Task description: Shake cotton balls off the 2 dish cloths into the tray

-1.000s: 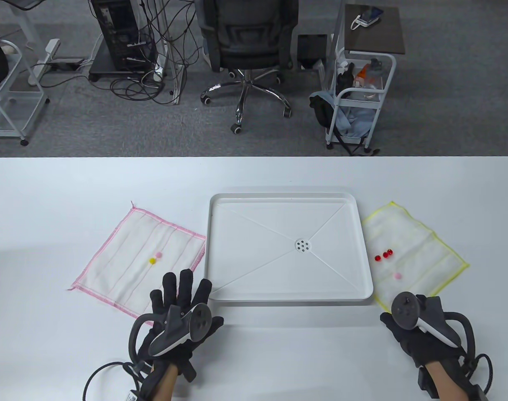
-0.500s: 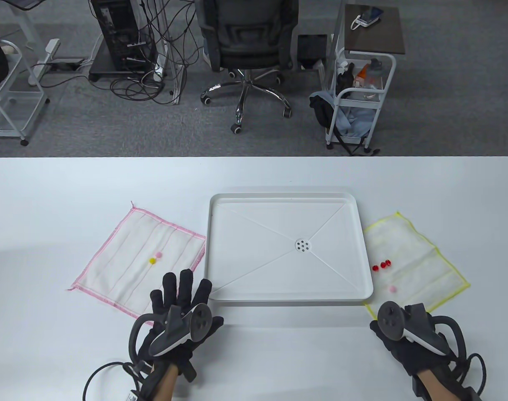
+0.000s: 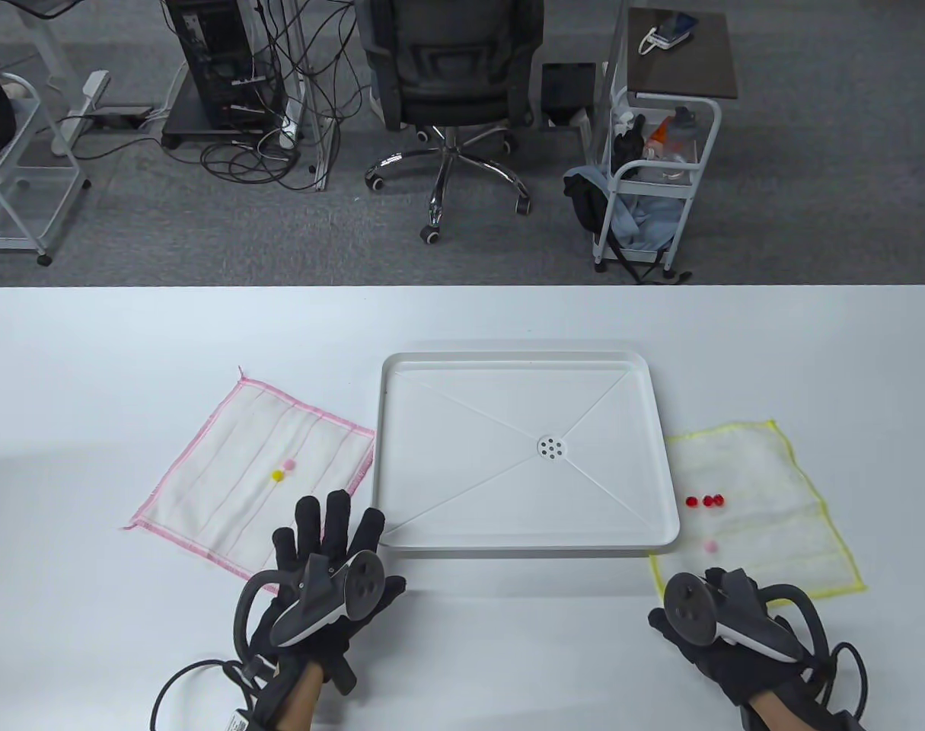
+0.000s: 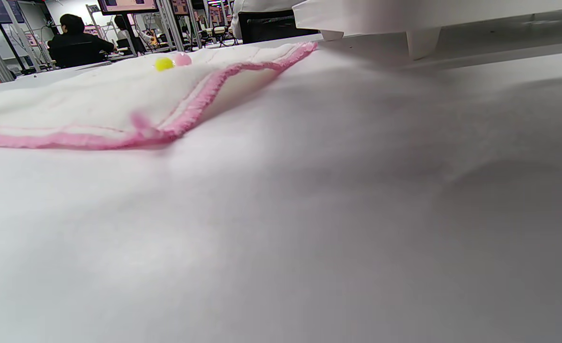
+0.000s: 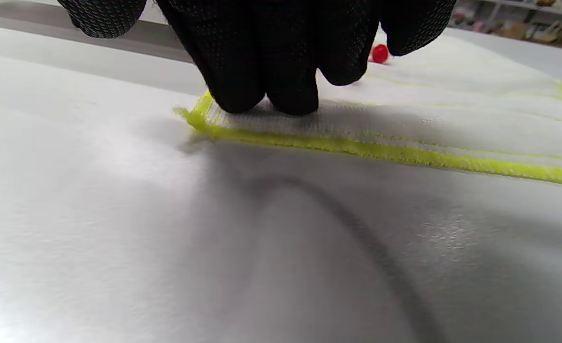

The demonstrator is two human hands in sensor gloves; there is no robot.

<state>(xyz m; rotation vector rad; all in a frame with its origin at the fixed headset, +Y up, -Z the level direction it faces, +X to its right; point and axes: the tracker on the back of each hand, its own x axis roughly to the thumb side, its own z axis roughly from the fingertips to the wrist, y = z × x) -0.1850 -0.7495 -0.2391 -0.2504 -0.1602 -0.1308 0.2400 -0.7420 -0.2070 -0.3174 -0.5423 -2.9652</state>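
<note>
A white tray (image 3: 401, 365) sits mid-table. Left of it lies a pink-edged cloth (image 3: 226, 472) carrying a yellow ball (image 3: 277, 476) and a pink ball (image 3: 288, 464); the left wrist view shows the cloth (image 4: 95, 100) and its balls (image 4: 164, 64). My left hand (image 3: 329, 537) lies flat with straight fingers over that cloth's near edge. Right of the tray lies a yellow-edged cloth (image 3: 767, 487) with red balls (image 3: 708, 500) and one pink ball (image 3: 709, 546). My right hand (image 3: 706, 609) presses its fingertips (image 5: 266, 95) on this cloth's (image 5: 452, 109) near-left corner; the thumb stays off it.
Beyond the table's far edge stand an office chair (image 3: 451, 84), a white cart (image 3: 652, 198) and tangled cables (image 3: 264, 114). Bare white tabletop (image 3: 508, 640) stretches between my hands and along the near edge.
My right hand slid toward me and to the left, dragging and turning the yellow cloth; its balls rode along. The left hand and pink cloth stayed still.
</note>
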